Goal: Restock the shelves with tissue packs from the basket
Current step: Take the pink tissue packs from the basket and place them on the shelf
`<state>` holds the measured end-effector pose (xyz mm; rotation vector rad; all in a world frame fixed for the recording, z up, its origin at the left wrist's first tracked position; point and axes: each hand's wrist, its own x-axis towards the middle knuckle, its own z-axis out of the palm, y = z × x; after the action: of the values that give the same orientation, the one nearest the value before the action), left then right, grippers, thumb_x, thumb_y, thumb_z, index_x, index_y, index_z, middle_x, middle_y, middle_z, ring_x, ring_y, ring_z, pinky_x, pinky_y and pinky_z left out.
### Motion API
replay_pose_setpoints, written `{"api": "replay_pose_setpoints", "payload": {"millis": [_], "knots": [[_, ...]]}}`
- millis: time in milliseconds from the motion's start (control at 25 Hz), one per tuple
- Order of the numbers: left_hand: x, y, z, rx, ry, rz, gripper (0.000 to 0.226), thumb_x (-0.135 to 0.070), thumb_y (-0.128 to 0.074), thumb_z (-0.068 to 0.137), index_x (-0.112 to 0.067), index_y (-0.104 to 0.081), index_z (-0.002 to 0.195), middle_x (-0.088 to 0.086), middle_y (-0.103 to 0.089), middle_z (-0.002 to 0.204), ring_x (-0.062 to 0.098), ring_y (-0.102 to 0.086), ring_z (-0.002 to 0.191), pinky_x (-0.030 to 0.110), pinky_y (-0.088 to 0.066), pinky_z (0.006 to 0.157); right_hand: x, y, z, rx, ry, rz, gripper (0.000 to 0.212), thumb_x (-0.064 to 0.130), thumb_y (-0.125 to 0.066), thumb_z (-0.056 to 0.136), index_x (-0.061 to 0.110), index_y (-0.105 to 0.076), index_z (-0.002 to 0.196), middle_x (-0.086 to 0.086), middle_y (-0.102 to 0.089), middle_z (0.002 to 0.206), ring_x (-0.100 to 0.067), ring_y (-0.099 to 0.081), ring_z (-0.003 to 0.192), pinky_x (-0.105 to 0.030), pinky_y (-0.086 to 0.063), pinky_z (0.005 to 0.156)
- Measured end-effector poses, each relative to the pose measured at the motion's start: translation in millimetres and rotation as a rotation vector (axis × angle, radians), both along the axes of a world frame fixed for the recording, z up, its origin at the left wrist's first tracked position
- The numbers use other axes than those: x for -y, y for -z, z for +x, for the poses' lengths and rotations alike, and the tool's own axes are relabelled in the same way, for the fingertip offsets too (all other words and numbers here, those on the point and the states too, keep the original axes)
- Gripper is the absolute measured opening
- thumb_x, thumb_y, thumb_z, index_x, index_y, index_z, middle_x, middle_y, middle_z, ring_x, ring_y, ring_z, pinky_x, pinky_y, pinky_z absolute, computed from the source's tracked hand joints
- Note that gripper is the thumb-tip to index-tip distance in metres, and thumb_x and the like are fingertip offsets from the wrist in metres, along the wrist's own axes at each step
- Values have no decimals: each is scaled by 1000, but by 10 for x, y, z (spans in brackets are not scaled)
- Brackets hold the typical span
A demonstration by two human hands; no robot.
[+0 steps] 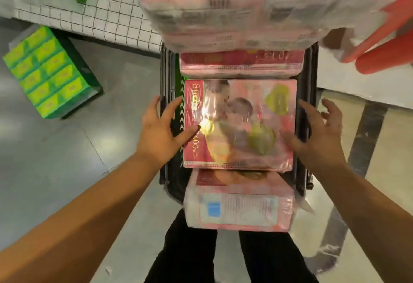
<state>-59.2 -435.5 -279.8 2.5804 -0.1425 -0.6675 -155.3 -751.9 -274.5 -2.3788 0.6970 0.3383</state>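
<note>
Straight below me, between my two hands, the pink tissue pack [239,124] lay flat on top of the load in the black basket [311,74], printed face up. Its longer side seemed to run across me, from left to right, so each short end faced one hand. Both hands were about equally near, neither having the advantage.

My left hand [164,131] was spread. Its thumb rested on the pack's left margin, and its fingers reached over the gap between the pack and the basket wall. My right hand [318,136] was spread too, with the thumb laid on the pack's right lower part and the fingers out past its right edge. Neither hand had closed round anything. I judged the lift not yet begun: the fingers would need to go down both ends and squeeze inward.

A second pink pack [240,206] sat just nearer me, overhanging the basket's rim, and a third [241,63] lay beyond. Above that, a large blurred pack [245,3] filled the top of my view. To my left stood the white wire-grid shelf [111,10], and green tissue packs [51,72] sat on the floor near it.
</note>
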Motion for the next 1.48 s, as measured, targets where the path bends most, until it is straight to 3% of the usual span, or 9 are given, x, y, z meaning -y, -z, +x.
{"api": "replay_pose_setpoints", "payload": {"millis": [120, 240, 440, 560, 680, 920, 1160, 1320, 1480], "knots": [[5, 254, 9, -29, -114, -53, 86, -71, -57, 67, -42, -32, 144, 8, -1, 159, 34, -7, 147, 54, -25, 116, 192, 338, 41, -10, 16, 85, 85, 80, -58, 63, 50, -32, 139, 1, -7, 153, -28, -24, 140, -49, -34, 112], [21, 397, 66, -39, -206, -141, 81, -69, -63, 65, -50, -35, 139, 3, -2, 159, 31, -17, 146, 50, -27, 116, 248, 472, 85, 18, -14, 168, 83, 66, -68, 62, 53, -33, 136, -2, -5, 154, -13, -33, 134, -28, -33, 110], [40, 521, 116, -66, -230, -167, 91, -67, -75, 65, -43, -35, 143, 12, -28, 147, 28, -32, 139, 31, -28, 110, 249, 571, 96, 45, 35, 232, 93, 67, -70, 56, 58, -24, 136, -6, -19, 152, -8, -24, 138, -11, -22, 104], [13, 555, 143, -55, -225, -200, 100, -70, -64, 56, -39, -33, 145, 8, -36, 139, 17, -38, 129, 25, -29, 105, 276, 608, 122, 112, 47, 231, 102, 74, -65, 53, 48, -24, 143, 5, -35, 140, 10, -32, 118, 6, -20, 91], [-24, 581, 184, -47, -221, -243, 111, -73, -68, 51, -34, -30, 148, -1, -42, 140, 6, -40, 126, 30, -32, 109, 276, 650, 120, 155, 78, 292, 113, 73, -68, 52, 35, -25, 150, 22, -32, 140, 17, -27, 121, 9, -19, 91], [-60, 639, 170, -72, -282, -343, 118, -79, -74, 48, -38, -26, 148, -6, -42, 148, 12, -42, 135, 46, -38, 111, 261, 688, 89, 233, 153, 359, 113, 66, -75, 50, 30, -31, 148, 28, -37, 138, 15, -35, 123, 5, -26, 94], [-8, 624, 66, 12, -314, -473, 99, -39, -79, 61, -25, -33, 148, -33, -41, 128, -24, -41, 116, 1, -33, 97, 211, 737, -15, 319, 184, 371, 105, 69, -76, 53, 30, -38, 142, 51, -38, 123, 18, -39, 122, -5, -34, 100], [-42, 577, -4, 7, -326, -537, 94, -29, -79, 62, -30, -32, 144, -41, -41, 123, -23, -43, 116, 0, -36, 93, 136, 646, -40, 339, 204, 382, 98, 68, -78, 47, 44, -37, 133, 54, -39, 118, 24, -41, 112, -2, -37, 92], [-86, 490, -7, 39, -309, -554, 96, -26, -80, 62, -25, -31, 145, -42, -41, 124, -23, -41, 118, 0, -34, 95, 114, 540, -46, 375, 193, 349, 95, 75, -76, 48, 52, -35, 130, 41, -43, 126, 7, -47, 120, -28, -43, 104]]}}
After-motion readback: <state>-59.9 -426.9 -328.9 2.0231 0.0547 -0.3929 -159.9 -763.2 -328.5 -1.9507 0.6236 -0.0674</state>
